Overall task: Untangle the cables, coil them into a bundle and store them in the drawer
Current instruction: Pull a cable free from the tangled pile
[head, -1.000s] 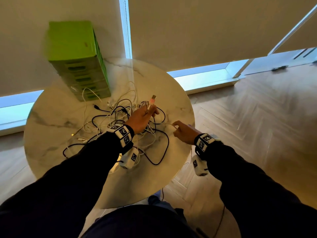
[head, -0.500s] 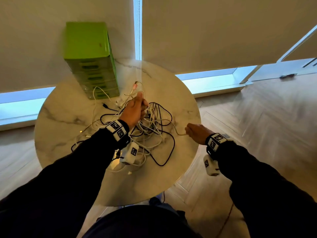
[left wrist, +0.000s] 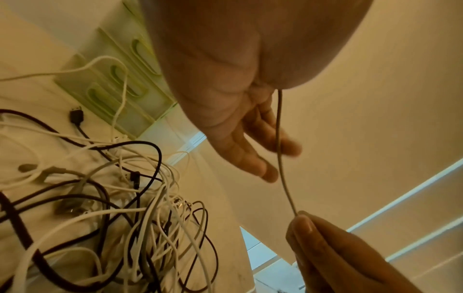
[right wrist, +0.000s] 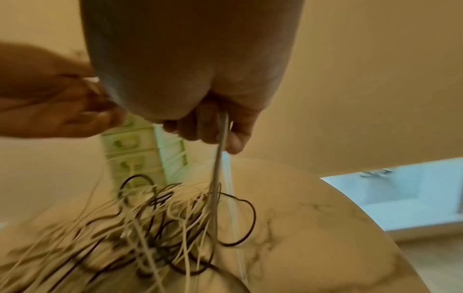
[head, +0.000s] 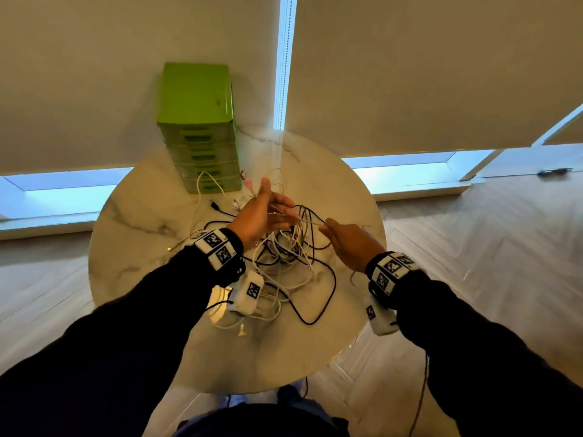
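Round and marble-patterned, the table (head: 142, 279) fills the middle of the head view, with pale blinds (head: 410, 74) behind it and wooden flooring (head: 504, 247) to the right. At the table's far edge, upper left of centre, stands one green drawer unit (head: 197, 121) with its drawers closed; five drawer fronts can be made out.

A heap of tangled cables (head: 284, 257), white and black ones mixed, lies in the centre of the table; their exact number cannot be counted, since they cross and overlap. One black plug (left wrist: 76, 116) rests on the table apart from the heap, near the drawer unit.

Both hands hover above the heap. The left hand (head: 262, 216) is largely spread, thumb raised and fingers (left wrist: 253, 158) extended, with a thin white cable (left wrist: 279, 138) running out from the base of the palm along them; how that cable is gripped there is hidden in the left wrist view. A pink-tipped connector (head: 247, 182) shows just beyond this hand. The right hand (head: 350, 244) has its fingertips (left wrist: 300, 224) pinched together on the same thin white cable, which stretches taut between the two hands. In the blurred right wrist view, strands hang from the curled right hand down into the heap.
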Demonstrator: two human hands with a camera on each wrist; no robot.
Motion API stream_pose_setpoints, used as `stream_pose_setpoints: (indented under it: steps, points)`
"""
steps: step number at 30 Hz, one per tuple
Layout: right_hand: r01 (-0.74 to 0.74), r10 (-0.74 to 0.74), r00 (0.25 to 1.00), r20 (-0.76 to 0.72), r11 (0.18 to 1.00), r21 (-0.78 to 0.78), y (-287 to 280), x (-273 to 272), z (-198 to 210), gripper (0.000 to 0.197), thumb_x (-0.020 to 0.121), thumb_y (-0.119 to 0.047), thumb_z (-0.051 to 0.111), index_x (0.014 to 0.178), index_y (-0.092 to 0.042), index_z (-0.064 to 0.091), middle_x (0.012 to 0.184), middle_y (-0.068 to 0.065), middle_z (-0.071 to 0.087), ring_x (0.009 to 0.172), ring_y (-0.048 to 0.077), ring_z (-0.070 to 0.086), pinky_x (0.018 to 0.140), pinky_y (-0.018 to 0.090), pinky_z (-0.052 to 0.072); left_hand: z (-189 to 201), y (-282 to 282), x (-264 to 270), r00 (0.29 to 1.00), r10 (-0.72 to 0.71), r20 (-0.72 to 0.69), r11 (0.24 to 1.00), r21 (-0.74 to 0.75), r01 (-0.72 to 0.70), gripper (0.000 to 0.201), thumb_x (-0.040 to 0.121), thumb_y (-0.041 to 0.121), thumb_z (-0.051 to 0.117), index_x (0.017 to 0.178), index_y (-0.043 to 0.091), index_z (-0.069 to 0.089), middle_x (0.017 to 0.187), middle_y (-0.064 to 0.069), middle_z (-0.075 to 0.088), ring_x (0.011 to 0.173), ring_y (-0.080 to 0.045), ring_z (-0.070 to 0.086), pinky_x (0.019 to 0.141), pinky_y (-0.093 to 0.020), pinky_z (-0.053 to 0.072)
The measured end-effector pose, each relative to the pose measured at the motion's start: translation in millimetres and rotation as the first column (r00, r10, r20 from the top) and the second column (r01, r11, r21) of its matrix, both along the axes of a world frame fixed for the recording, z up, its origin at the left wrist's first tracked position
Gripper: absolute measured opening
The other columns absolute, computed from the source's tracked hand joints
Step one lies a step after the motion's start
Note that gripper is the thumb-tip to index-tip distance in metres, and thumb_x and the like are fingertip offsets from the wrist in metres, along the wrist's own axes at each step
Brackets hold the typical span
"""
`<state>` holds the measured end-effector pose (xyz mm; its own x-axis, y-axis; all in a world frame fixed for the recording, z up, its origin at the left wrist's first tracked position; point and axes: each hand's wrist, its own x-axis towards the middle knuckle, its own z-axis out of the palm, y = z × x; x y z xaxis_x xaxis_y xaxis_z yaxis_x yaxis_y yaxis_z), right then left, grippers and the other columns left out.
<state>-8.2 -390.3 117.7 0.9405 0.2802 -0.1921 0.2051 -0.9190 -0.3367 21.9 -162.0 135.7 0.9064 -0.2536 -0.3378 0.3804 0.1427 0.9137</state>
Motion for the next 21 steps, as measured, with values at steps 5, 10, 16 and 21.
stream_pose_setpoints:
  steps: [5, 10, 16, 21]
  points:
    - [0.111, -0.111, 0.992, -0.053, 0.994, -0.004, 8.3, 1.5, -19.0, 0.032, 0.103, -0.054, 0.020, 0.099, -0.029, 0.039, 0.087, 0.019, 0.066, 0.081, 0.041, 0.063, 0.076, 0.048, 0.053, 1.6, 3.1, -7.7, 0.988, 0.149, -0.044, 0.978, -0.141, -0.153, 0.048, 0.106, 0.049, 0.027, 0.102, 0.011, 0.055, 0.082, -0.006, 0.073, 0.091, -0.028, 0.072, 0.092, -0.042, 0.056]
    - [-0.081, 0.177, 0.935, -0.307, 0.951, 0.300, 46.7, -12.1, -20.0, 0.024, 0.107, -0.039, 0.031, 0.114, -0.020, 0.044, 0.083, 0.016, 0.064, 0.073, 0.034, 0.062, 0.070, 0.044, 0.051, -0.6, 12.7, -3.9, 0.947, 0.292, -0.135, 0.912, -0.259, -0.318, 0.032, 0.107, 0.039, 0.038, 0.081, 0.020, 0.034, 0.057, 0.008, 0.030, 0.049, -0.009, 0.033, 0.066, -0.030, 0.046]
    - [-0.063, 0.217, 0.953, -0.210, 0.825, 0.562, 94.0, 4.0, 17.9, 0.022, 0.107, -0.035, 0.034, 0.095, -0.028, 0.051, 0.070, -0.009, 0.053, 0.058, 0.007, 0.052, 0.061, 0.031, 0.045, -2.7, 9.8, -10.0, 0.971, 0.189, 0.147, 0.965, 0.153, -0.211, 0.035, 0.108, 0.040, 0.036, 0.089, 0.013, 0.049, 0.072, 0.001, 0.049, 0.062, -0.009, 0.049, 0.065, -0.029, 0.043]
    - [-0.045, 0.082, 0.995, -0.056, 0.874, 0.484, 81.9, 21.0, 16.8, 0.029, 0.108, -0.033, 0.035, 0.091, -0.019, 0.054, 0.072, -0.011, 0.053, 0.067, 0.004, 0.052, 0.067, 0.030, 0.038, -7.3, 21.1, -10.6, 0.940, 0.262, 0.217, 0.955, 0.081, -0.285, 0.026, 0.105, 0.032, 0.047, 0.106, 0.012, 0.064, 0.085, 0.004, 0.070, 0.082, -0.008, 0.068, 0.076, -0.025, 0.054]
